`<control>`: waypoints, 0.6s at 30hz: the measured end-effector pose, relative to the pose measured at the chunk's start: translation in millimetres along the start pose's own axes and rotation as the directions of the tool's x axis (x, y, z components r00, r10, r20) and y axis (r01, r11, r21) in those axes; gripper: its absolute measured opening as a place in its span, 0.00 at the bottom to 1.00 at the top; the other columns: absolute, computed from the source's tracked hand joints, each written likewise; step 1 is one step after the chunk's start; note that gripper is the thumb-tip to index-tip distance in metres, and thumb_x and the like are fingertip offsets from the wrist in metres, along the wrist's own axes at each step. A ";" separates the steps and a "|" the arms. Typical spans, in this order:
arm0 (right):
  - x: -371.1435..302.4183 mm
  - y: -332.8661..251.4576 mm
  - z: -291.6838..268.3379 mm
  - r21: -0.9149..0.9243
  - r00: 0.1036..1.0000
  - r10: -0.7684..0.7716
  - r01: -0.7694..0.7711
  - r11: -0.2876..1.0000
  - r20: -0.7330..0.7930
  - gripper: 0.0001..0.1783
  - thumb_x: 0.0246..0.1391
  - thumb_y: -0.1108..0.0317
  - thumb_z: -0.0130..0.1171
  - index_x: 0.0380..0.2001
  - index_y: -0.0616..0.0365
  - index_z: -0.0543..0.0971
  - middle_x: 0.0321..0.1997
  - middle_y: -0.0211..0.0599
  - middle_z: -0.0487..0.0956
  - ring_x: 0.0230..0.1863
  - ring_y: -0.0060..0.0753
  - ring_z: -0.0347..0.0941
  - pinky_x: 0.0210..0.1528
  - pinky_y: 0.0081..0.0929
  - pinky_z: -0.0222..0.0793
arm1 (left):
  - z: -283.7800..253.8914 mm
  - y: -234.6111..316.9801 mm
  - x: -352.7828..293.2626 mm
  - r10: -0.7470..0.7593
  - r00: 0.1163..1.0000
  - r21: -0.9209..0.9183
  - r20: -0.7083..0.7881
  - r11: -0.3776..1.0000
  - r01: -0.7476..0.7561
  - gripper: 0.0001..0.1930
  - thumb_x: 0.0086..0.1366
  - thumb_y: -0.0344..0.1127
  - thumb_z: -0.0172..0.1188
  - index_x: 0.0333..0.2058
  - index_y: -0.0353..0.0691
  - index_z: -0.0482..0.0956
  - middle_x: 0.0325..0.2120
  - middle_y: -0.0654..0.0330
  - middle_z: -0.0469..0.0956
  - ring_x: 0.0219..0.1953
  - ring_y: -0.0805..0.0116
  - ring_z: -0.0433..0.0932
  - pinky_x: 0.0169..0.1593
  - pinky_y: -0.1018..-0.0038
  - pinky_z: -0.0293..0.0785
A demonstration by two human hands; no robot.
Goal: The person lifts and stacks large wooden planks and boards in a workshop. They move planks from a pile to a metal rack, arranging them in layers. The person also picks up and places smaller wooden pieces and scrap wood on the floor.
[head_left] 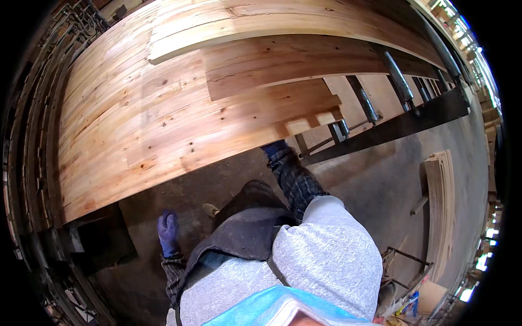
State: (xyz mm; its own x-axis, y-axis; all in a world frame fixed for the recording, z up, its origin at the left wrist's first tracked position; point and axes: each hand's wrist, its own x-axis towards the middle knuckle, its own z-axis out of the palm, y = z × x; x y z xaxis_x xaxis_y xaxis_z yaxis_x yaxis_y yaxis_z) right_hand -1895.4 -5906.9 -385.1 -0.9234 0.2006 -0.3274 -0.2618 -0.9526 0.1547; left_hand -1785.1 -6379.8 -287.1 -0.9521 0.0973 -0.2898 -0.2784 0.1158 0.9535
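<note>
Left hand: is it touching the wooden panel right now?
No, the purple-gloved left hand hangs apart from the wooden panel, with floor showing between them.

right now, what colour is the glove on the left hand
The glove is purple-blue, clearest in the head view.

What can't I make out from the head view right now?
Head view:
Right hand: mostly hidden by the near edge of the wooden panel; its grip can't be told.
Light boards on top: far side cut off by the picture's upper edge.
Feet: dark clothing hides all but part of one shoe.
Small items at lower right: too small and cluttered to identify.
</note>
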 end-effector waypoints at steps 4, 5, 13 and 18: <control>-28.9 -29.8 28.2 -0.071 0.987 -0.157 0.155 0.985 -0.018 0.22 0.59 0.51 0.46 0.47 0.57 0.72 0.46 0.40 0.76 0.48 0.42 0.73 0.50 0.42 0.71 | -22.1 12.1 1.1 -0.030 0.997 -0.047 -0.074 0.999 0.026 0.16 0.66 0.36 0.51 0.51 0.39 0.69 0.34 0.64 0.73 0.32 0.77 0.71 0.34 0.82 0.69; -35.1 -35.8 33.5 -0.092 0.980 -0.198 0.195 0.976 -0.022 0.22 0.59 0.51 0.46 0.47 0.58 0.72 0.46 0.40 0.76 0.48 0.42 0.72 0.50 0.42 0.71 | -20.2 11.3 -2.3 -0.042 0.995 -0.055 -0.093 0.998 0.037 0.16 0.66 0.37 0.52 0.51 0.39 0.69 0.33 0.65 0.73 0.30 0.77 0.70 0.32 0.82 0.68; -92.4 -28.9 77.3 -0.190 0.953 -0.304 0.298 0.935 -0.004 0.22 0.59 0.52 0.47 0.47 0.58 0.72 0.46 0.40 0.76 0.49 0.41 0.72 0.49 0.42 0.71 | -79.1 -51.4 -15.6 -0.009 0.996 0.033 -0.084 0.999 0.012 0.18 0.63 0.39 0.56 0.51 0.41 0.69 0.32 0.67 0.73 0.27 0.80 0.68 0.26 0.83 0.64; -78.5 35.4 1.4 -0.875 0.915 0.180 0.400 -0.273 0.362 0.17 0.55 0.62 0.54 0.46 0.56 0.75 0.49 0.38 0.76 0.49 0.39 0.71 0.49 0.33 0.70 | -63.0 -21.5 -22.5 0.019 0.979 -0.039 -0.201 0.999 -0.027 0.15 0.64 0.37 0.54 0.48 0.40 0.70 0.31 0.67 0.73 0.27 0.80 0.69 0.28 0.84 0.65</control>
State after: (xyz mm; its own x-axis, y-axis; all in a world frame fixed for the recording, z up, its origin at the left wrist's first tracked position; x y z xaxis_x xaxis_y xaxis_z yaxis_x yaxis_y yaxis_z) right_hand -1832.6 -5956.0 -352.6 -0.9933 0.0948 0.0654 -0.0516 0.1406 -0.9887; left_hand -1765.7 -6446.7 -295.8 -0.9631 -0.1012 -0.2495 -0.2573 0.0741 0.9635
